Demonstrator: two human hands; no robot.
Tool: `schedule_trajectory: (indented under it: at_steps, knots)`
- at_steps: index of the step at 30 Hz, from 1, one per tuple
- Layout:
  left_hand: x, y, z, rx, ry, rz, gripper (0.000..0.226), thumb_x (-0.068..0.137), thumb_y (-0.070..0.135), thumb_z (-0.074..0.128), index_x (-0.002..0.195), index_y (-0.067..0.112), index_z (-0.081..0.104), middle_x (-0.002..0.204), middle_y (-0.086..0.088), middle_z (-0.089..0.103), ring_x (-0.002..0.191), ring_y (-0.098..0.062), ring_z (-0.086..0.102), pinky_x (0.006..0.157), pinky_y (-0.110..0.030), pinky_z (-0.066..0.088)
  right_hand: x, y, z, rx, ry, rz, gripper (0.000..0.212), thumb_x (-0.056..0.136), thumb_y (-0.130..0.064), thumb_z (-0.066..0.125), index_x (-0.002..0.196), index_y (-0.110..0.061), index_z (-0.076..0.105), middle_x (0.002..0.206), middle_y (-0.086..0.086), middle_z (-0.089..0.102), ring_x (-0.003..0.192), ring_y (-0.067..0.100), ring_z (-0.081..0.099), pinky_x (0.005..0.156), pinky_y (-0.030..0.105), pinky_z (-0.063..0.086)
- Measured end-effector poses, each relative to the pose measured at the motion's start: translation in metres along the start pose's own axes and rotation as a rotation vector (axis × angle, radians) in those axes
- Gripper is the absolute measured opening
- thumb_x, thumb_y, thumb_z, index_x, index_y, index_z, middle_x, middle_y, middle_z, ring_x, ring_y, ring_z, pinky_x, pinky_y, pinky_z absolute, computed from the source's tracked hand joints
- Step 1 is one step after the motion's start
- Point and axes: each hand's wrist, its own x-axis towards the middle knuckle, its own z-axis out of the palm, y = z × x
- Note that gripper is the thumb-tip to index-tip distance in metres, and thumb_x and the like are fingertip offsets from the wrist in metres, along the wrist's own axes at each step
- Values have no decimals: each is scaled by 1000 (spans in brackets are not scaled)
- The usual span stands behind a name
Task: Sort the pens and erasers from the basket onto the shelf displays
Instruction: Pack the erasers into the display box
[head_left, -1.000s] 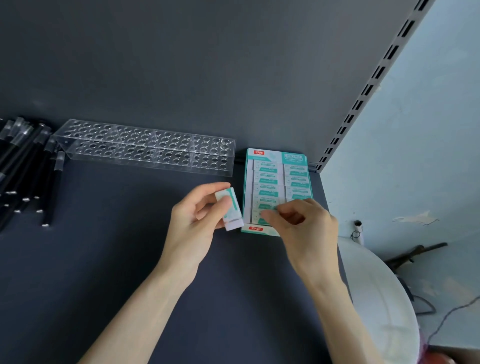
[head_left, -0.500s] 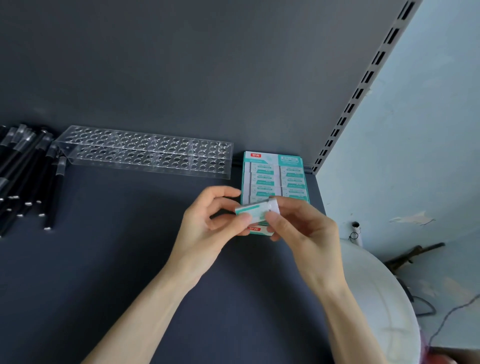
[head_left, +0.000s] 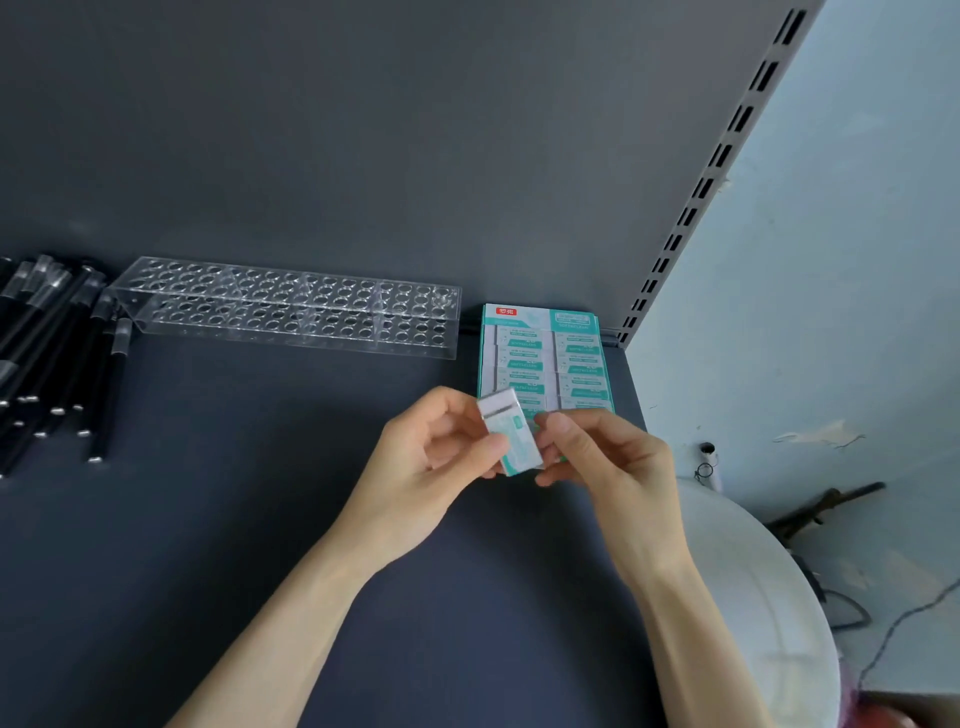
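Centre of frame: my left hand (head_left: 431, 467) and right hand (head_left: 608, 462) both pinched one sleeved eraser (head_left: 511, 439) by its sides, over the display box's (head_left: 545, 353) lower edge, probably to align it with the rows.

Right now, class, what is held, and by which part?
A small white eraser in a teal sleeve, held by both hands: left hand pinches its left long side, right hand its right.
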Motion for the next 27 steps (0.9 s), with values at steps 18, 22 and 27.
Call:
schedule_trajectory:
  at_steps: [18,22,27]
  knots:
    - [2,-8,-1,147,102,55,28,78,30,76,104,22,69,97,6,71,85,-6,62,71,-19,48,-3,3,-17,-145,-9,-108,12,72,2,70,77,-9,69,92,1,70,87,9,69,75,14,51]
    - [3,-18,-1,512,146,143,40,76,33,74,112,37,58,115,22,55,109,-1,51,81,-9,39,-4,7,-38,-369,79,-247,31,75,5,71,75,-26,73,96,-8,66,94,10,65,80,13,50]
    - [7,-27,3,593,148,90,52,84,26,69,133,22,51,129,16,54,116,7,47,93,-4,36,-5,11,-57,-491,119,-266,29,78,4,68,83,-24,72,98,-13,64,94,13,63,80,11,48]
